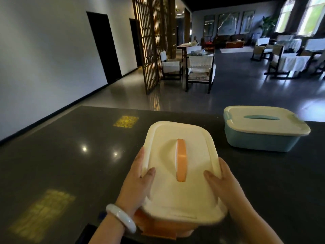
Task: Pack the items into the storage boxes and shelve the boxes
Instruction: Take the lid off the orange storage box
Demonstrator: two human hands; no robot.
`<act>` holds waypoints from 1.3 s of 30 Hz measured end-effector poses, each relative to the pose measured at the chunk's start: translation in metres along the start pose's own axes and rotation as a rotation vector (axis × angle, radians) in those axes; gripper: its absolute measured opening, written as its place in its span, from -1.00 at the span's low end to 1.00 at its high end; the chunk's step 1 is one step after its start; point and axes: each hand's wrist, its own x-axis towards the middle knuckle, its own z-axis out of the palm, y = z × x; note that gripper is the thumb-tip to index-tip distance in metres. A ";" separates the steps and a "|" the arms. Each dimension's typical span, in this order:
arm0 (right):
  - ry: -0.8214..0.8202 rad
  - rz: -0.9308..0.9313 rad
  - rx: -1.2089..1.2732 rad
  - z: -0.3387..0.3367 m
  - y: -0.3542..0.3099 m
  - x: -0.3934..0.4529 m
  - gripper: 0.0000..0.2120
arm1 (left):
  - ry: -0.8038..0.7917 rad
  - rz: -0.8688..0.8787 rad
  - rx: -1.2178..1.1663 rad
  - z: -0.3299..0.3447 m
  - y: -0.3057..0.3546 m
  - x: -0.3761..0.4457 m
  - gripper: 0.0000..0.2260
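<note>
From the head camera, the orange storage box [158, 226] sits at the near edge of the dark polished worktop [70, 155], its cream lid [175, 173] on top with an orange handle [181, 160] running down the middle. The left hand [136, 187] clasps the lid's left edge, thumb on top and fingers curled down the side; the right hand [223, 182] does the same on the right edge. Both grips are wrapped around the lid rim, not spread flat.

The step in hand looks like seating or carrying the closed box. The near corner of the lid seems to overhang the orange body, so it may not be fully seated. To do this well, I would press evenly at both edges until the lid sits level all round, then lift by the body or the handle, not by the lid rim alone, which could pop off under load. What lies inside is hidden.

A blue storage box [260, 140] with its own cream lid stands on the worktop, well apart to the right and further back, closed. A pale bangle [121, 217] circles the left wrist. Beyond the worktop are chairs [199, 71], a wooden lattice screen [149, 41] and an open floor. No shelf is in view, so where the boxes go cannot be told. Nothing lies between the two boxes.
</note>
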 end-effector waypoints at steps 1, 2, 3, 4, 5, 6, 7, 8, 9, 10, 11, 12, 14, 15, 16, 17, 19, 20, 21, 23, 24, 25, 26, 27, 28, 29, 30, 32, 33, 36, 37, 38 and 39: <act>0.024 -0.012 -0.001 -0.013 0.000 0.001 -0.42 | 0.002 0.033 0.010 0.011 0.008 0.000 -0.39; 0.050 -0.019 -0.011 -0.028 0.002 0.002 -0.42 | 0.010 0.069 0.020 0.024 0.015 0.000 -0.39; 0.079 -0.022 -0.024 -0.046 0.004 0.003 -0.41 | 0.022 0.095 0.025 0.040 0.023 0.000 -0.40; 0.106 -0.016 -0.036 -0.064 0.006 0.004 -0.39 | 0.030 0.102 0.022 0.057 0.030 0.000 -0.41; 0.125 -0.005 -0.042 -0.080 0.009 0.005 -0.37 | 0.036 0.095 0.020 0.074 0.036 -0.001 -0.41; 0.147 0.009 -0.049 -0.100 0.014 0.005 -0.35 | 0.031 0.093 0.019 0.094 0.042 -0.002 -0.41; 0.170 0.020 -0.060 -0.118 0.020 0.005 -0.34 | 0.018 0.096 0.017 0.113 0.047 -0.003 -0.41; 0.194 0.032 -0.079 -0.137 0.028 0.002 -0.34 | -0.009 0.102 0.012 0.133 0.051 -0.005 -0.41; 0.211 0.043 -0.097 -0.155 0.037 -0.001 -0.34 | -0.041 0.114 0.011 0.153 0.054 -0.008 -0.39; 0.218 0.056 -0.102 -0.170 0.046 -0.004 -0.33 | -0.074 0.129 0.020 0.169 0.056 -0.010 -0.37; 0.230 0.076 -0.098 -0.186 0.057 -0.009 -0.32 | -0.118 0.138 0.025 0.188 0.057 -0.013 -0.36; 0.244 0.098 -0.094 -0.199 0.068 -0.012 -0.32 | -0.162 0.137 0.017 0.205 0.056 -0.017 -0.34; 0.266 0.143 -0.105 -0.221 0.092 -0.019 -0.33 | -0.256 0.099 -0.020 0.234 0.050 -0.025 -0.34; 0.266 0.161 -0.111 -0.227 0.102 -0.020 -0.33 | -0.294 0.070 -0.028 0.245 0.045 -0.027 -0.34; 0.266 0.180 -0.117 -0.233 0.113 -0.021 -0.34 | -0.327 0.039 -0.019 0.256 0.039 -0.030 -0.34; 0.266 0.202 -0.125 -0.235 0.123 -0.021 -0.34 | -0.347 0.009 0.000 0.265 0.032 -0.032 -0.35; 0.275 0.261 -0.177 -0.236 0.142 -0.020 -0.27 | -0.364 -0.048 0.058 0.278 0.018 -0.034 -0.37; 0.278 0.290 -0.226 -0.235 0.150 -0.018 -0.24 | -0.368 -0.066 0.091 0.282 0.011 -0.035 -0.37; 0.277 0.315 -0.279 -0.233 0.158 -0.016 -0.23 | -0.372 -0.080 0.126 0.285 0.005 -0.037 -0.37; 0.270 0.337 -0.357 -0.227 0.169 -0.013 -0.24 | -0.360 -0.098 0.195 0.289 -0.005 -0.039 -0.36; 0.265 0.339 -0.375 -0.224 0.173 -0.013 -0.26 | -0.349 -0.100 0.245 0.290 -0.010 -0.039 -0.35; 0.265 0.330 -0.385 -0.222 0.175 -0.012 -0.28 | -0.344 -0.086 0.318 0.290 -0.015 -0.038 -0.35; 0.266 0.315 -0.390 -0.219 0.178 -0.013 -0.29 | -0.349 -0.064 0.408 0.290 -0.020 -0.038 -0.35; 0.269 0.295 -0.399 -0.218 0.179 -0.013 -0.29 | -0.362 -0.035 0.493 0.289 -0.024 -0.038 -0.36; 0.275 0.270 -0.419 -0.216 0.181 -0.014 -0.31 | -0.378 -0.009 0.558 0.288 -0.028 -0.038 -0.36; 0.288 0.248 -0.460 -0.214 0.182 -0.015 -0.33 | -0.396 0.014 0.608 0.287 -0.032 -0.038 -0.36; 0.308 0.231 -0.520 -0.212 0.182 -0.016 -0.36 | -0.411 0.034 0.646 0.287 -0.034 -0.039 -0.36; 0.344 0.213 -0.647 -0.209 0.182 -0.018 -0.36 | -0.430 0.063 0.704 0.287 -0.039 -0.040 -0.37; 0.355 0.209 -0.691 -0.207 0.181 -0.019 -0.36 | -0.430 0.076 0.727 0.288 -0.041 -0.040 -0.38; 0.361 0.209 -0.753 -0.205 0.177 -0.020 -0.37 | -0.424 0.091 0.775 0.290 -0.044 -0.040 -0.38; 0.359 0.213 -0.758 -0.205 0.176 -0.020 -0.37 | -0.428 0.089 0.784 0.290 -0.044 -0.040 -0.38; 0.357 0.215 -0.760 -0.205 0.174 -0.021 -0.37 | -0.433 0.087 0.794 0.290 -0.044 -0.039 -0.38; 0.356 0.217 -0.763 -0.206 0.172 -0.021 -0.36 | -0.435 0.088 0.808 0.290 -0.043 -0.039 -0.38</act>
